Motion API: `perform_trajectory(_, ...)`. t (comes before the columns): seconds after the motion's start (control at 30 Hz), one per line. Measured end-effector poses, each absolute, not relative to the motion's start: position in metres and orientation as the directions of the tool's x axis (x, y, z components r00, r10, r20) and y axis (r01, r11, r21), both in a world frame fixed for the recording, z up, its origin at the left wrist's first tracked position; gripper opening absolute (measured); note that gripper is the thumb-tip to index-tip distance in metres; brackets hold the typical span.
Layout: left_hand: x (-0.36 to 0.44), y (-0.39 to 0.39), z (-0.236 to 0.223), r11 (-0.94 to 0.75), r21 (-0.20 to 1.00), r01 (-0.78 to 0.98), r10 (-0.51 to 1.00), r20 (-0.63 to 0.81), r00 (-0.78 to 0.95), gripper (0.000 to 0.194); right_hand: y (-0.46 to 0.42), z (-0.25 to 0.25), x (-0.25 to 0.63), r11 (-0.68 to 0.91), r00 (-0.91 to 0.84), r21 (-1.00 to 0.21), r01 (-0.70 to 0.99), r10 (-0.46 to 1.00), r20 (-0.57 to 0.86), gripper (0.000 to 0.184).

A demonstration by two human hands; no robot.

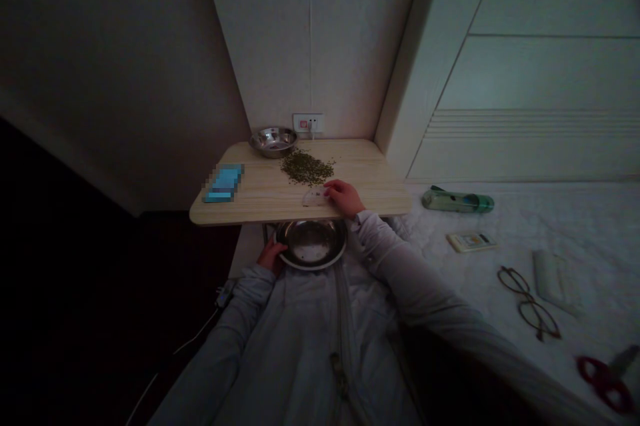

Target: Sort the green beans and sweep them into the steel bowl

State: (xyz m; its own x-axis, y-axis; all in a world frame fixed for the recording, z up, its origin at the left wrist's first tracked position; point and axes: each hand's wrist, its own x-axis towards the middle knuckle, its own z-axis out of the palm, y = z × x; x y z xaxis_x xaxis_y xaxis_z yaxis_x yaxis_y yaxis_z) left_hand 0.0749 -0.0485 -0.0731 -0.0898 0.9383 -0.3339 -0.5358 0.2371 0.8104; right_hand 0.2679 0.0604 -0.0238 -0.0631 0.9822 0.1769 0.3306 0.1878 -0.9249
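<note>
Right hand (pixel 344 197): at right edge of clear sheet (pixel 314 197), over table (pixel 255 203). Fingers curled, drawn close together; cannot tell whether pinching sheet or only pressing on it. Left hand (pixel 273 257): clasped on left rim of near bowl (pixel 313 267), thumb over rim.

Clear sheet: just inside near edge of table, on near side of grains (pixel 306 168). Grains: spread in a loose pile, middle of table, thinning to single pieces at right. Near bowl: upright, directly below near edge of table, in front of torso. Far bowl (pixel 273 141): on table at far left corner, close to pile.

Edges and room: rounded corners on table. Open wood between grains and blue panel (pixel 225 183) at left end; further open wood from pile to right end. At far side, close to wall with socket (pixel 308 123). To the right, bed (pixel 425 246), bearing bottle (pixel 457 201), glasses (pixel 530 303) and scissors (pixel 607 376), all well apart from both hands.

Hidden or unclear: far rim of near bowl, behind table edge; most fingers of left hand, behind bowl wall. Inside near bowl, small specks, too small to identify. On clear sheet, dark marks or pieces; cannot tell which. Blue panel: pixelated, unreadable. Lower left: too dark for detail, apart from pale cable (pixel 195 334).
</note>
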Motion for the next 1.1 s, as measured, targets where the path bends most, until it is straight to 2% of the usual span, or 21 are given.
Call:
perform_trajectory(0.47, 0.0743, -0.0493, -0.0729, 0.249, 0.799, -0.547, 0.939, -0.337, -0.066, 0.059, 0.0596, -0.0237, 0.2668, 0.179, -0.081, -0.947, 0.265, 0.983, 0.163, 0.022)
perform_trajectory(0.77, 0.0729, -0.0466, -0.0784, 0.231, 0.805, -0.546, 0.943, -0.324, -0.078, 0.06, 0.0602, -0.0243, 0.2674, 0.203, -0.089, -0.934, 0.294, 0.979, 0.184, 0.021)
perform_trajectory(1.1, 0.0737, -0.0477, -0.0773, 0.222, 0.793, -0.567, 0.948, -0.312, -0.066, 0.062, 0.0562, -0.0192, 0.2658, 0.16, -0.08, -0.949, 0.272, 0.986, 0.143, 0.022)
